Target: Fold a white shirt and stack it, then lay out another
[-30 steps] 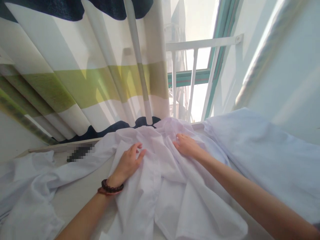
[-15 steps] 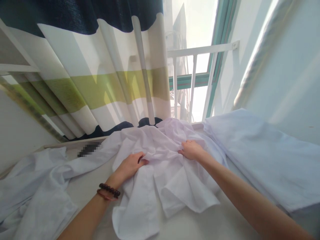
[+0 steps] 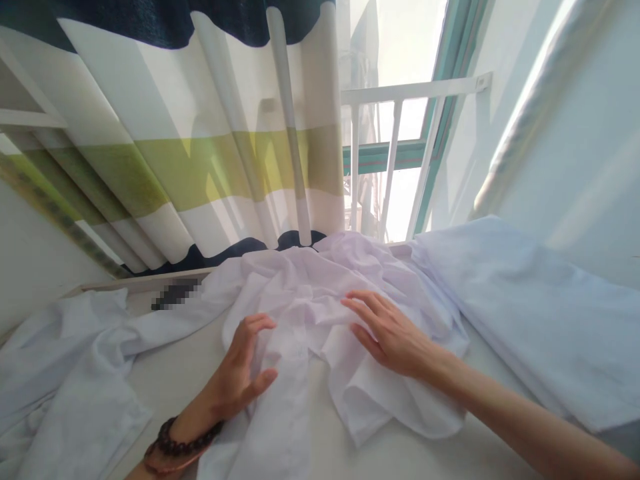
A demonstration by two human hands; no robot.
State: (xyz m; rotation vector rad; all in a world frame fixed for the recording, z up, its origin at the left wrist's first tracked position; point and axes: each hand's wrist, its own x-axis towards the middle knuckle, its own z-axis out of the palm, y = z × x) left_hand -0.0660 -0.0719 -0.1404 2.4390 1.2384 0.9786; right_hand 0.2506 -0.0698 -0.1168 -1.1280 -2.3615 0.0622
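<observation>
A rumpled white shirt (image 3: 293, 333) with a button front lies spread over the pale surface, one sleeve stretched out to the left. My left hand (image 3: 243, 373), with a dark bead bracelet (image 3: 187, 437) at the wrist, is above the shirt's left side, thumb and fingers apart. Over the shirt's middle right is my right hand (image 3: 387, 330), its fingers stretched out and parted. Neither hand grips the fabric. Whether the fingertips of either hand touch the cloth, I cannot tell.
More white clothing (image 3: 75, 373) lies at the left. Folded white fabric (image 3: 530, 307) rests at the right against the wall. A striped curtain (image 3: 225, 160) hangs behind, with a white railing (image 3: 410, 91) and a window beside it. A blurred dark item (image 3: 176, 293) lies near the back edge.
Both hands have let go of the shirt and opened. My left hand has drawn back toward me; my right has shifted slightly nearer. The shirt's lower edge has moved somewhat.
</observation>
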